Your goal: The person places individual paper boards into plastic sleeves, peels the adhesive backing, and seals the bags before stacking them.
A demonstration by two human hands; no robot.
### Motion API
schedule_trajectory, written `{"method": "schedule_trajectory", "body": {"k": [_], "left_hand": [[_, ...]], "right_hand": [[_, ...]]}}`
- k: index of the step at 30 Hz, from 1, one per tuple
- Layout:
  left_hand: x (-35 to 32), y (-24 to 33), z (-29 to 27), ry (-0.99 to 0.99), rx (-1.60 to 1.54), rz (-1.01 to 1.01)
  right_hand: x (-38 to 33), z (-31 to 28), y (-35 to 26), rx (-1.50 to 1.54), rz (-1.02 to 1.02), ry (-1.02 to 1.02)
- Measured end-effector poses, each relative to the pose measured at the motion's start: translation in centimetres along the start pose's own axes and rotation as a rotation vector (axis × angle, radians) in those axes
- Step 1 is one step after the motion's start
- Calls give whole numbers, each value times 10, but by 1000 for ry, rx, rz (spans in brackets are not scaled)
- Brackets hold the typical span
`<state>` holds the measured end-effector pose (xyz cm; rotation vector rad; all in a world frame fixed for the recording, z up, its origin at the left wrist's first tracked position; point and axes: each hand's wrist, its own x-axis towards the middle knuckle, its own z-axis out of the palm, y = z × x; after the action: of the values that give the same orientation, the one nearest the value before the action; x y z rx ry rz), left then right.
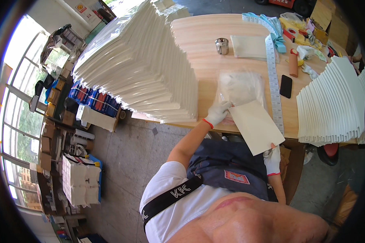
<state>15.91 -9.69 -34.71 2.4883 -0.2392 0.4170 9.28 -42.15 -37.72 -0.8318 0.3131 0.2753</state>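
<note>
While the white-gloved left hand (219,114) pinches a rectangular cream sheet (257,127) at far left, the white-gloved right hand (272,159) grips its near edge.

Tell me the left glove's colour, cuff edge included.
The left glove is white, its cuff edge red; clearest in the head view.

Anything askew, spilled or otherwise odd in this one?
The tall stack at the left of the table has uneven edges and appears to lean, though the fisheye may exaggerate that. Toward the far right corner, clutter lies jumbled beside loosely folded blue ribbon. No spill is evident.
</note>
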Motion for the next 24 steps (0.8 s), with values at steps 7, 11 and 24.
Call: {"method": "schedule_trajectory", "body": {"k": [7,11,24], "left_hand": [[-21,22,7,-48,161,-27],[-42,45,21,41,27,19],[-46,47,113,415,-1308,-737]], "right_hand": [[-9,-8,5,26,-2,3],[-22,9,-2,12,-9,71],[-36,23,-4,-70,-46,-32]]}}
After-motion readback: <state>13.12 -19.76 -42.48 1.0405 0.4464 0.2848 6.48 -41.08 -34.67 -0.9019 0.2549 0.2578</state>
